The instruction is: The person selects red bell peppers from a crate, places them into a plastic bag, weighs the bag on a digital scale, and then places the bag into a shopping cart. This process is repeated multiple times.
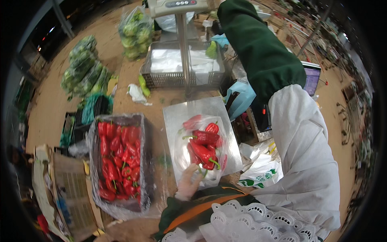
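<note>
My left hand (pixel 189 181) lies at the near edge of a clear plastic bag (pixel 181 157), fingers somewhat spread and closed on nothing. Whether the fingertips touch the bag is unclear. Several red peppers (pixel 203 149) with green stems are in the bag, which rests on the metal plate (pixel 231 139) of a weighing scale. My right arm, in a dark green sleeve (pixel 263 51), stretches up towards the scale's raised button panel (pixel 181 3). My right hand is out of view past the top edge.
Left of the scale stands a plastic-lined crate (pixel 145 169) of red peppers. Behind the plate, a grey crate (pixel 163 80) holds white plastic bags. Bagged green vegetables (pixel 136 33) stand at the back left. A blue bag (pixel 242 96) and a screen (pixel 312 79) are at the right.
</note>
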{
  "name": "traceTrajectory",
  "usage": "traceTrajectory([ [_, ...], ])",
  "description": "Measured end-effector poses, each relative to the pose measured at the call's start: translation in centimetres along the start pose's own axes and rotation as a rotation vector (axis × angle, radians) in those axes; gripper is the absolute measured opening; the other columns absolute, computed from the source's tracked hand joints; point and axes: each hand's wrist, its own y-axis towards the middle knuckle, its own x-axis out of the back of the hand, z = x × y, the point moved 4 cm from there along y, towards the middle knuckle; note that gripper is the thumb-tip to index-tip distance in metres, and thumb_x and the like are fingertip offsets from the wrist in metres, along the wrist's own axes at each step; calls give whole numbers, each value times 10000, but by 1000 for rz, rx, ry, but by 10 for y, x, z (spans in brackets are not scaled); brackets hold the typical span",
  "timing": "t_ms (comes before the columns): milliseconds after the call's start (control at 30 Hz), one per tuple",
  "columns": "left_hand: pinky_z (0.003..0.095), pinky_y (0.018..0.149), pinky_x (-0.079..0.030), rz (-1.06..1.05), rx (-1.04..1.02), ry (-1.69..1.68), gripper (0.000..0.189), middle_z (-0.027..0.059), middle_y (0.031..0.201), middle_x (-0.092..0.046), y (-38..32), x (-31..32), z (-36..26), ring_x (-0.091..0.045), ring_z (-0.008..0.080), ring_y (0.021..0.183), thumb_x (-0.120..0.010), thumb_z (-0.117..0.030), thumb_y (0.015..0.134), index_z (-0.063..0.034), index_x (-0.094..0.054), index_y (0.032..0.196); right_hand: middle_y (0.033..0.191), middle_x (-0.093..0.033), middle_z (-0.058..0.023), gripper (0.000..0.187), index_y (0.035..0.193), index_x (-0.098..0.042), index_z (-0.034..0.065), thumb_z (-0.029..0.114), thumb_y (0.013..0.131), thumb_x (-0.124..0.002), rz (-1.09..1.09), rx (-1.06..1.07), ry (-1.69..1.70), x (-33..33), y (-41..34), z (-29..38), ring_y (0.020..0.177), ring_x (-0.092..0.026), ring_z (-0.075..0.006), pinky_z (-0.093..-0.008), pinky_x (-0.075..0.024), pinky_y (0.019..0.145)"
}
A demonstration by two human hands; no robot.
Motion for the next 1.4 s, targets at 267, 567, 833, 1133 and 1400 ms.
traceTrajectory([
  [267,446,970,-436,832,169,343,706,245,1135,-654,0,-97,21,-604,394,1103,-354,-634,965,-17,-643,1152,1358,-526,-222,489,1331,-551,88,329,908,-592,627,394,-534,-194,-361,-228,1225,-543,-340,-437,-434,1033],
  [567,363,599,-461,124,-30,186,155,109,692,-623,1,63,-119,-607,231,631,-745,-192,813,-48,-711,770,764,-689,-125,157,820,-701,119,234,839,-595,337,395,-364,-92,-379,-147,762,-682,-320,-460,-517,708],
  [833,294,697,-377,20,77,-250,270,37,781,-498,27,83,-117,-500,153,777,-725,10,744,-27,-495,607,878,-699,-144,298,995,-688,31,315,928,-627,159,105,473,48,-406,-60,839,-678,-283,-380,-517,779],
  [1133,388,1014,-365,51,-182,-983,199,87,1114,-496,62,91,-125,-513,214,1064,-681,-51,727,-40,-561,885,883,-708,-93,173,895,-729,169,266,876,-587,792,96,-1138,30,-504,-229,939,-670,-276,-477,-511,801],
  [1400,378,951,-479,314,-104,-723,1165,125,1362,-430,127,3,-88,-560,245,1107,-798,-81,666,-150,-43,1551,748,-684,-138,136,778,-717,112,227,769,-644,406,262,10,56,-480,15,706,-698,-302,-430,-537,598],
])
